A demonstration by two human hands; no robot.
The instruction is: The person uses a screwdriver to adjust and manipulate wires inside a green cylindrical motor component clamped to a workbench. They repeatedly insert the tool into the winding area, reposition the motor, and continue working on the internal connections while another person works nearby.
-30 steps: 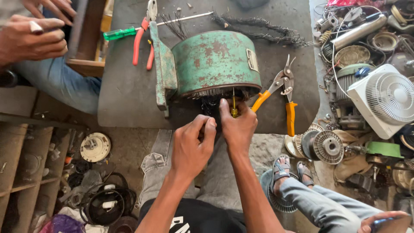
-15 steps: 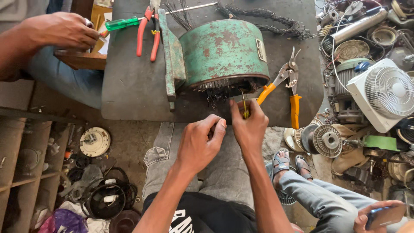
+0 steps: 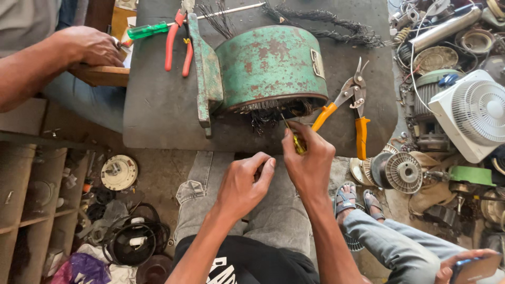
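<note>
Since a moment ago the left hand [image 3: 244, 181] has dropped back off the motor toward the lap, and the co-worker's hand [image 3: 92, 46] at the top left has settled on the wooden block [image 3: 100, 75] instead of hovering over it. The right hand [image 3: 307, 155] hasn't really budged: its fingers are clenched around a small yellow-handled screwdriver [image 3: 295, 139], with the thin shaft poked up into the mess of dark copper windings [image 3: 268, 113] hanging out of the open end of the green rusty motor housing [image 3: 271, 66]. The housing lies on its side in the middle of the grey tabletop [image 3: 158, 110], open mouth facing the person. The left hand's fingers are curled loosely, thumb and forefinger close together; I honestly can't tell if there's a bit of wire pinched in there or nothing at all. Looks to me like they're in the middle of prying old winding wire out of the stator slots. Next move probably calls for levering a strand loose with the tip, then the left hand coming back up to grab and pull it, maybe steadying the housing so it doesn't roll. Orange-handled snips [image 3: 350, 102] sit just right of the housing, red pliers [image 3: 176, 44] and a green screwdriver [image 3: 150, 30] off to the upper left, untouched. Somebody else's sandalled foot [image 3: 347, 202] is down right.
</note>
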